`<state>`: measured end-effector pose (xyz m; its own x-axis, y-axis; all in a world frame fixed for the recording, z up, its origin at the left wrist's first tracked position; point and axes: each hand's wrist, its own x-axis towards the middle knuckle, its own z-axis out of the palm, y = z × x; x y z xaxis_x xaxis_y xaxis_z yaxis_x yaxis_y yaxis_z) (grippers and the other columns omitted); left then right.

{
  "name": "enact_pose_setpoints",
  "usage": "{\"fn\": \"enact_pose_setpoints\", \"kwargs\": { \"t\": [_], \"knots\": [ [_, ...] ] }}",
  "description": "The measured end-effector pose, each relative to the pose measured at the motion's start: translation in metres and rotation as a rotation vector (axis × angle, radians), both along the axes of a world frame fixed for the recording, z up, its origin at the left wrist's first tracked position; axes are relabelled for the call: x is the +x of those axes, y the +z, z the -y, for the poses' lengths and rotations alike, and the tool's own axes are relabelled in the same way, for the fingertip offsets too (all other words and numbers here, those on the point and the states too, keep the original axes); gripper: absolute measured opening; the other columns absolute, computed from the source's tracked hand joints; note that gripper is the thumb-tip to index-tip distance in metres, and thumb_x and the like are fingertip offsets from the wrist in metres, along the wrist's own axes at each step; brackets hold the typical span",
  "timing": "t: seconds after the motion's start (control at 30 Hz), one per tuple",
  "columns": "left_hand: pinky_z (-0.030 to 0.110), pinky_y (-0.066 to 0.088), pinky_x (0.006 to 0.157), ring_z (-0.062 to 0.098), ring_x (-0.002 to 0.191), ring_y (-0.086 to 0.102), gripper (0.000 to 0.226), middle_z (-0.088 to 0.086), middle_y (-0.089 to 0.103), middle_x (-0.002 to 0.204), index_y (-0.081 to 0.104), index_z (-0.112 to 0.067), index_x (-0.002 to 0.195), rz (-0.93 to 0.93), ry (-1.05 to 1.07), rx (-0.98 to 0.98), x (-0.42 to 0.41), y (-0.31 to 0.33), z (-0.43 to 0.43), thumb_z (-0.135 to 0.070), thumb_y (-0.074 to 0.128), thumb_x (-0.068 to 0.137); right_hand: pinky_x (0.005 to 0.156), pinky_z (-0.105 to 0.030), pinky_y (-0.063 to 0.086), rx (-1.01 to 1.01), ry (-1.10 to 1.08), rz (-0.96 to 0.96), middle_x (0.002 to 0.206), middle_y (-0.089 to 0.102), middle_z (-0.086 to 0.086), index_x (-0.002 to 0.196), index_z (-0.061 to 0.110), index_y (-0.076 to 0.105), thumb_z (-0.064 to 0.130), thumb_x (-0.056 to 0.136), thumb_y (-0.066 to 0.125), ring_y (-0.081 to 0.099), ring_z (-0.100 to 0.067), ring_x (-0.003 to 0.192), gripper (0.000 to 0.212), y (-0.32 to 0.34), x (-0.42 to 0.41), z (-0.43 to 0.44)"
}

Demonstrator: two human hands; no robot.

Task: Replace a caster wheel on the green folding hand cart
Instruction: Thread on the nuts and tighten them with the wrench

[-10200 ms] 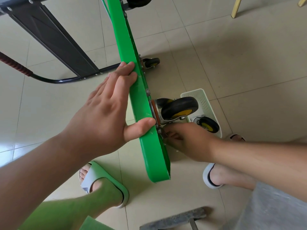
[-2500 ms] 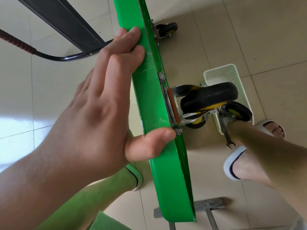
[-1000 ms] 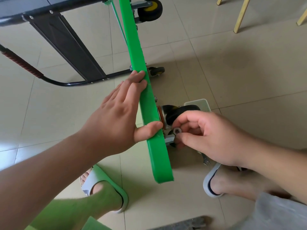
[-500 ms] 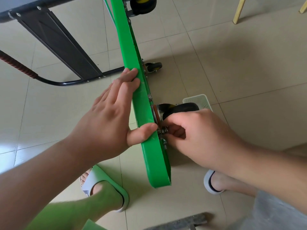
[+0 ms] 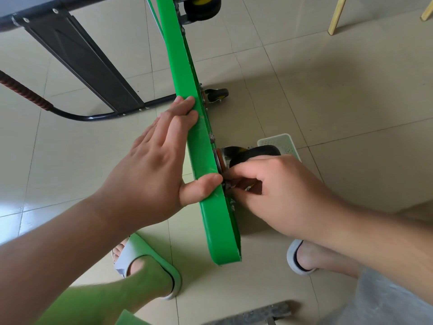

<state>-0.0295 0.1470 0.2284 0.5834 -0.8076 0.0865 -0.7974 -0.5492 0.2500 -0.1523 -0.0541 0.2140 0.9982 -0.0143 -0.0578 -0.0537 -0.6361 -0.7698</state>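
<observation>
Green deck [image 5: 185,78] — left hand [image 5: 152,170] flat against it, right hand [image 5: 281,191] pinching caster fastener [image 5: 228,185] (basket [image 5: 284,140] behind).

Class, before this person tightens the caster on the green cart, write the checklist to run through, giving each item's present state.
1. Cart steadied: the left hand presses flat on it, thumb across its edge. Ok.
2. Caster wheel mount lies against the cart's underside. Ok.
3. Small metal part pinched by the right hand is seated on its bolt. Cannot tell; the fingers hide it.
4. Basket close by on the floor, just behind the wheel. Ok.
5. Slippers apart from the cart's near corner. Ok.
</observation>
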Motion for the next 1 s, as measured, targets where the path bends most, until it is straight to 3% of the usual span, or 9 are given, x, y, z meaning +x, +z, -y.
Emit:
{"fn": "enact_pose_setpoints", "kwargs": {
  "t": [0.1, 0.23, 0.43, 0.57, 0.63, 0.87, 0.97, 1.0],
  "knots": [
    [0.048, 0.027, 0.125, 0.03, 0.16, 0.025, 0.105, 0.016, 0.03, 0.169, 0.037, 0.002, 0.154, -0.004, 0.003, 0.002, 0.0, 0.0, 0.0, -0.084, 0.033, 0.094, 0.075, -0.016, 0.054, 0.061, -0.02, -0.023, 0.098, 0.074, 0.017, 0.113, 0.033, 0.076, 0.021, 0.092, 0.071, 0.067, 0.002, 0.09, 0.025, -0.001, -0.002, -0.002],
    [0.046, 0.026, 0.124, 0.031, 0.159, 0.027, 0.105, 0.016, 0.03, 0.168, 0.037, 0.001, 0.153, -0.001, 0.005, 0.007, -0.001, 0.0, 0.0, -0.085, 0.032, 0.094, 0.078, -0.028, 0.06, 0.152, -0.045, -0.056, 0.091, 0.075, 0.016, 0.107, 0.027, 0.073, 0.018, 0.091, 0.072, 0.071, 0.0, 0.086, 0.019, -0.004, -0.001, -0.003],
    [0.047, 0.026, 0.124, 0.031, 0.159, 0.026, 0.104, 0.015, 0.029, 0.169, 0.037, 0.0, 0.153, -0.004, 0.002, 0.003, -0.001, 0.001, 0.0, -0.085, 0.032, 0.094, 0.078, -0.024, 0.059, 0.234, -0.044, -0.108, 0.089, 0.077, 0.016, 0.105, 0.028, 0.078, 0.024, 0.095, 0.069, 0.072, 0.001, 0.085, 0.013, -0.007, 0.001, -0.001],
    [0.046, 0.024, 0.124, 0.031, 0.159, 0.025, 0.104, 0.015, 0.028, 0.169, 0.036, -0.001, 0.154, -0.007, 0.004, 0.004, -0.001, 0.001, 0.0, -0.085, 0.032, 0.093, 0.075, -0.045, 0.061, 0.319, -0.067, -0.158, 0.085, 0.078, 0.005, 0.1, 0.029, 0.072, 0.029, 0.099, 0.064, 0.075, -0.011, 0.076, 0.007, -0.009, 0.002, -0.003],
    [0.045, 0.024, 0.124, 0.03, 0.16, 0.025, 0.104, 0.015, 0.028, 0.169, 0.035, -0.001, 0.154, -0.005, 0.002, 0.006, 0.0, 0.0, 0.0, -0.085, 0.032, 0.093, 0.074, -0.049, 0.062, 0.357, -0.082, -0.174, 0.081, 0.078, 0.0, 0.097, 0.027, 0.068, 0.027, 0.1, 0.063, 0.075, -0.016, 0.072, 0.006, -0.01, 0.004, -0.004],
    [0.047, 0.025, 0.125, 0.03, 0.159, 0.025, 0.104, 0.016, 0.029, 0.169, 0.036, 0.001, 0.154, -0.003, -0.002, 0.002, 0.0, 0.0, -0.001, -0.084, 0.034, 0.094, 0.079, -0.045, 0.064, 0.461, -0.114, -0.249, 0.083, 0.078, 0.001, 0.101, 0.024, 0.073, 0.011, 0.092, 0.07, 0.076, -0.017, 0.075, 0.016, -0.01, 0.001, -0.002],
    [0.048, 0.026, 0.125, 0.03, 0.16, 0.024, 0.104, 0.016, 0.029, 0.169, 0.036, 0.001, 0.154, -0.001, 0.0, 0.004, 0.0, 0.001, -0.001, -0.084, 0.034, 0.094, 0.073, -0.039, 0.064, 0.452, -0.117, -0.262, 0.081, 0.078, -0.001, 0.098, 0.02, 0.075, 0.02, 0.098, 0.068, 0.076, -0.016, 0.073, 0.007, -0.011, 0.003, -0.003],
    [0.047, 0.025, 0.125, 0.03, 0.16, 0.024, 0.104, 0.016, 0.028, 0.169, 0.036, 0.001, 0.154, -0.002, 0.001, 0.005, 0.0, 0.001, 0.0, -0.084, 0.033, 0.094, 0.069, -0.036, 0.063, 0.415, -0.106, -0.267, 0.079, 0.078, -0.001, 0.094, 0.02, 0.075, 0.026, 0.1, 0.065, 0.075, -0.015, 0.07, 0.013, -0.01, 0.005, -0.004]
  ]
}}
